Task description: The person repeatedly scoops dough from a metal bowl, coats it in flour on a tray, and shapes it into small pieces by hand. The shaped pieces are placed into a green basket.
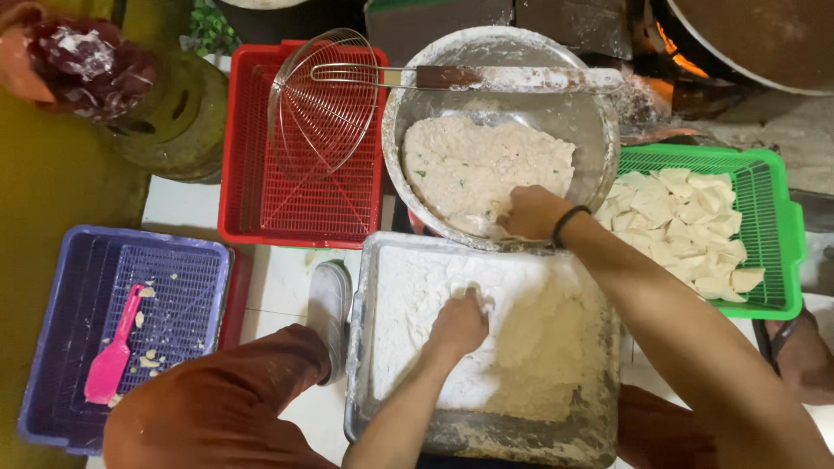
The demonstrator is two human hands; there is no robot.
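Your left hand (pixel 459 323) is pressed knuckles-up into the white flour in the rectangular metal tray (pixel 358 347), fingers curled down into the powder. Can't tell if it grips anything. The tray sits right in front of you, centre of view; flour is white on the left, more beige and clumped on the right.

Your right hand (pixel 532 212) reaches over the tray's far edge into the round metal bowl (pixel 591 122), fingers dug into the near edge of the pale batter (pixel 482 165). Whether it's closed on anything is hidden by the batter. Black band on that wrist.

The bowl touches the tray's far rim. A wire skimmer (pixel 323 102) lies across the bowl's top, handle dusted with flour, basket hanging over the red basket (pixel 239 174) to the left.

Right of the bowl: green basket (pixel 777 217) with pale triangular dough pieces (pixel 682 226).

Far left on the floor: purple basket (pixel 52 330) holding a pink spatula (pixel 111 356) and some crumbs.

Your knee in brown cloth and a grey shoe (pixel 328 308) sit just left of the tray.
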